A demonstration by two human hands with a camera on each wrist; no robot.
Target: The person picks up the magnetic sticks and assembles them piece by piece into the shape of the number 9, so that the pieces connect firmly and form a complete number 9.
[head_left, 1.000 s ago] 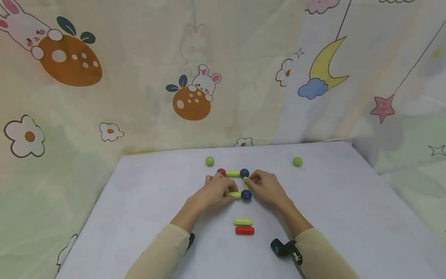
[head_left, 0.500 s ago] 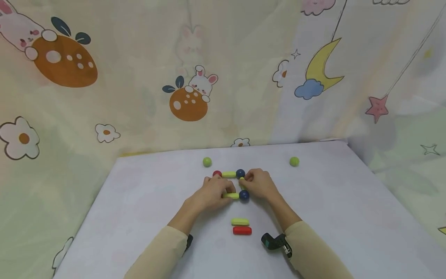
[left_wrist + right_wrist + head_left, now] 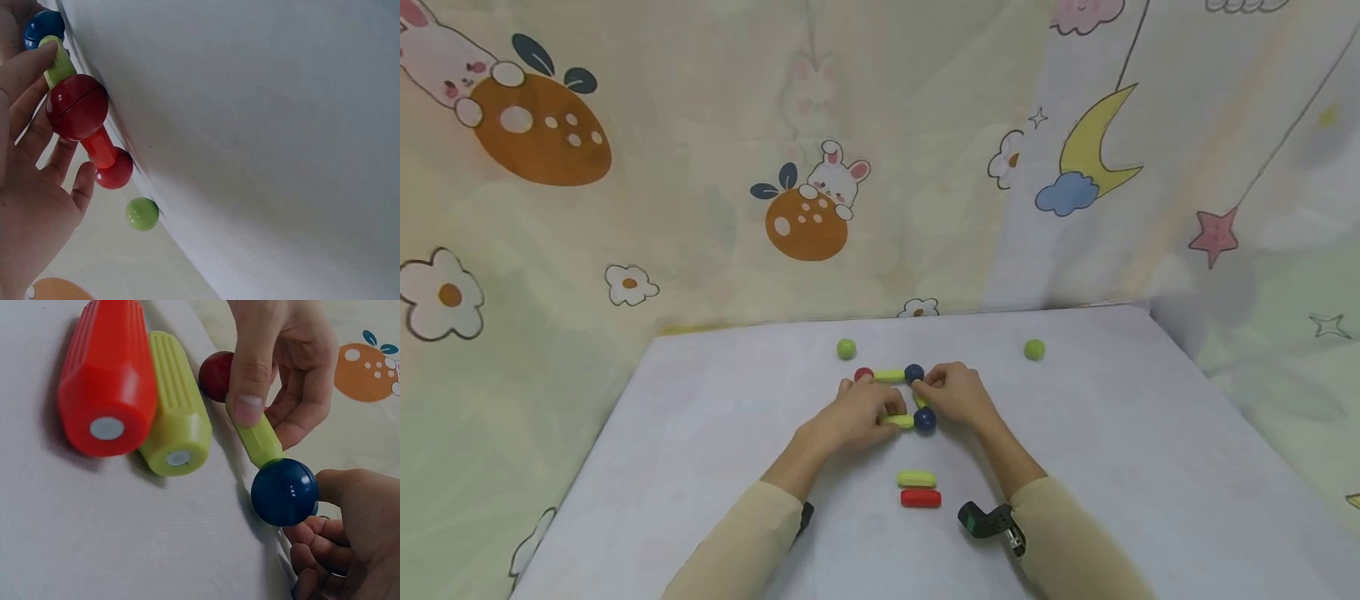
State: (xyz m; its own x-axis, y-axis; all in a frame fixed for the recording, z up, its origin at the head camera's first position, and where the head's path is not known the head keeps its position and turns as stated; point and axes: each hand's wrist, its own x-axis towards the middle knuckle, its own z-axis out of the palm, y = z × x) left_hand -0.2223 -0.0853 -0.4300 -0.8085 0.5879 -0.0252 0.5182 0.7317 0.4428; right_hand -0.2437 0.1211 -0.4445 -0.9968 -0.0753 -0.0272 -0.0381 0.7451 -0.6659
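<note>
A frame of magnetic balls and rods lies at mid-table. My left hand [image 3: 861,412] pinches its near yellow-green rod [image 3: 259,447] between thumb and fingers. This rod runs from a near blue ball [image 3: 284,492] to a red ball [image 3: 78,106]. A red rod [image 3: 100,149] joins that ball to the far red ball [image 3: 864,375], mostly behind my left hand in the head view. Another yellow-green rod [image 3: 890,377] links the far red ball to the far blue ball [image 3: 914,374]. My right hand [image 3: 958,393] pinches the right-side yellow-green rod [image 3: 920,400] between the two blue balls.
Nearer the front lie a loose yellow-green rod [image 3: 917,479] and a loose red rod [image 3: 921,498], side by side. Two green balls, one at left [image 3: 846,349] and one at right [image 3: 1034,349], sit towards the back edge. A printed cloth [image 3: 700,167] hangs behind the table.
The far blue ball, far red ball and the rod between them have shifted slightly left, and my right hand moved left with its rod. My left hand keeps its grip. The head view shifted a little.
</note>
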